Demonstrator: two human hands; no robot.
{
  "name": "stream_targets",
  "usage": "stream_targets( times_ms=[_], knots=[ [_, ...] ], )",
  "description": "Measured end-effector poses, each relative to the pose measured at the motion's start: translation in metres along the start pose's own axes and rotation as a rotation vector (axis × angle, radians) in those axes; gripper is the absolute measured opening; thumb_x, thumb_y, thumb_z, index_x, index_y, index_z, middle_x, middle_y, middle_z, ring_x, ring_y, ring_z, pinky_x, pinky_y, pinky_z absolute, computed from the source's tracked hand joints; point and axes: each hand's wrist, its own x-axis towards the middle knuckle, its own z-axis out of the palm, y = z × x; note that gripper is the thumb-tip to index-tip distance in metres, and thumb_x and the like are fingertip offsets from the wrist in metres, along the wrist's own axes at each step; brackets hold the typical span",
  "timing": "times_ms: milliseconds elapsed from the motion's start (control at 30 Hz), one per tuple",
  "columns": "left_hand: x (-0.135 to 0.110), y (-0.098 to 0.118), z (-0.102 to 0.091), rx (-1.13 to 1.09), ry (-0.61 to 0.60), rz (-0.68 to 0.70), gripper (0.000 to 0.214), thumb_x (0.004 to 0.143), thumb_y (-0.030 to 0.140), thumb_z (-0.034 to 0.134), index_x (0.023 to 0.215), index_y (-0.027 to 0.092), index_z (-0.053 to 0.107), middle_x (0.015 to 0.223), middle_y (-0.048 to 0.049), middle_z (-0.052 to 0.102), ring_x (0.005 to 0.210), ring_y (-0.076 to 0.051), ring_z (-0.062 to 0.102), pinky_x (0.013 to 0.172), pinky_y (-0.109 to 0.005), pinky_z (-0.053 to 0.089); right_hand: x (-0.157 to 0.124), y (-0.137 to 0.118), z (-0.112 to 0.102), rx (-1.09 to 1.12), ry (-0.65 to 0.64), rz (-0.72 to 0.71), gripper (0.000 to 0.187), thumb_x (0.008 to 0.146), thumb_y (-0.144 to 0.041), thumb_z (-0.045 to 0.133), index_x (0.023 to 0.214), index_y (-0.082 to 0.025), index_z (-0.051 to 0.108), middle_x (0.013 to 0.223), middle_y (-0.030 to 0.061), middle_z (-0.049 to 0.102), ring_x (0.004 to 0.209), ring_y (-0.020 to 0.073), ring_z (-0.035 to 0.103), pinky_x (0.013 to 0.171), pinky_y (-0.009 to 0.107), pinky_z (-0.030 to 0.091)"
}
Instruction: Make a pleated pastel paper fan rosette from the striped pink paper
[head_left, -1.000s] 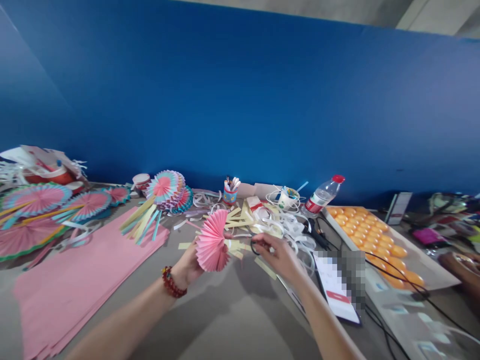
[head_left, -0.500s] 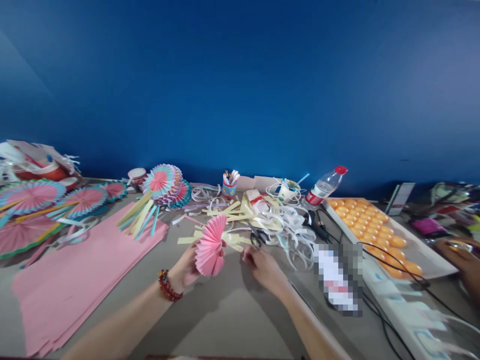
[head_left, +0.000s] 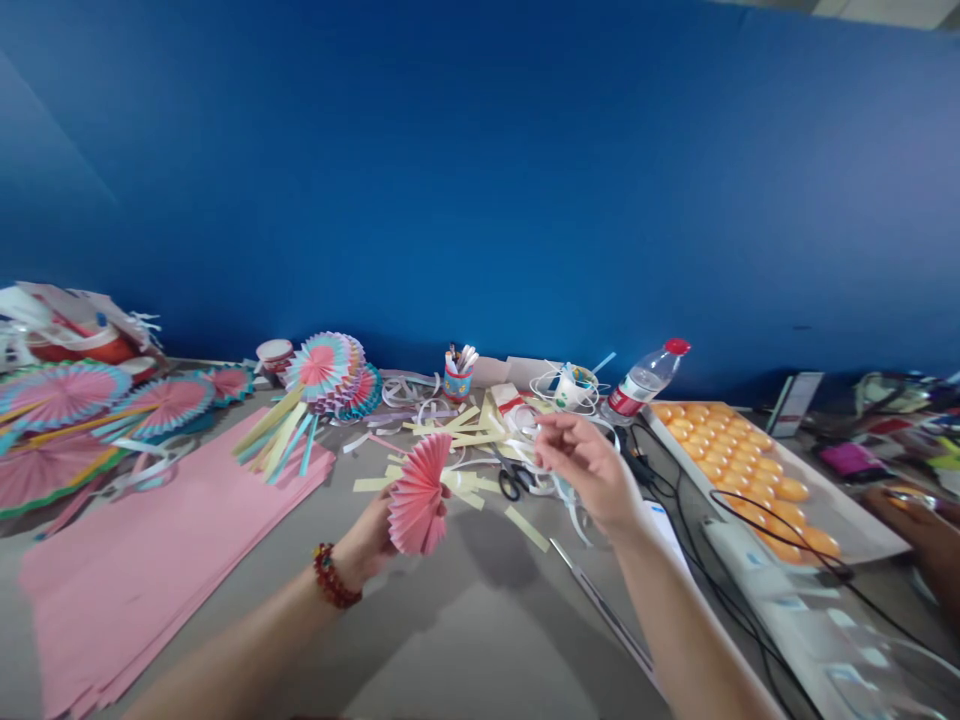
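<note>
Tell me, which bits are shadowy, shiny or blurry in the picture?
In the head view, soft shadows lie on the grey table below the left hand and its pink folded paper; in the head view, little glints shine on the orange rounded things; also in the head view, the magenta thing at far right looks blurry.

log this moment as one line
left hand: holds pink fan | right hand: near white strips, contact unclear | scissors: on table
</note>
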Motion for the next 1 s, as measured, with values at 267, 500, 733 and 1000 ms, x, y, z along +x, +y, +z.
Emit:
stream_targets(
  times_ms=[267, 500, 733, 1000],
  knots=[
    [-0.001, 0.001, 0.002, -0.071, 0.013, -0.04, 0.014, 0.078, 0.013, 0.073, 0.091, 0.009, 0.071, 0.093, -0.0104, 0.07, 0.073, -0.018, 0.067, 0.073, -0.032, 0.057, 0.055, -0.102, 0.01, -0.028, 0.185, -0.625, 0.009, 0.087, -0.019, 0.065, 0.091, -0.027, 0.068, 0.086, -0.0025, 0.061, 0.077, 0.0125, 0.06, 0.092, 0.039, 0.053],
    [-0.002, 0.003, 0.002, -0.079, 0.019, -0.046, 0.017, 0.078, 0.01, 0.07, 0.095, 0.009, 0.071, 0.096, -0.0113, 0.071, 0.076, -0.019, 0.069, 0.074, -0.033, 0.058, 0.099, -0.115, -0.003, -0.328, 0.19, -0.753, 0.014, 0.088, -0.011, 0.061, 0.084, -0.022, 0.068, 0.082, -0.0018, 0.065, 0.078, 0.0118, 0.062, 0.088, 0.033, 0.053],
    [-0.01, 0.009, 0.008, -0.145, 0.028, -0.026, 0.015, 0.083, 0.007, 0.063, 0.096, 0.009, 0.07, 0.096, -0.0122, 0.072, 0.081, -0.021, 0.071, 0.078, -0.035, 0.059, 0.176, -0.163, -0.045, -0.526, 0.415, -1.002, 0.021, 0.087, -0.005, 0.053, 0.086, -0.018, 0.069, 0.087, -0.0013, 0.067, 0.079, 0.0075, 0.062, 0.073, 0.022, 0.048],
    [-0.012, 0.034, -0.013, -0.211, 0.071, 0.079, 0.022, 0.083, 0.006, 0.061, 0.103, 0.009, 0.069, 0.094, -0.0119, 0.072, 0.078, -0.021, 0.071, 0.079, -0.034, 0.059, 0.061, -0.05, 0.03, -0.501, -0.207, -0.579, 0.029, 0.088, -0.004, 0.049, 0.092, -0.024, 0.07, 0.094, 0.0008, 0.066, 0.083, 0.0133, 0.063, 0.075, 0.027, 0.05]
  ],
)
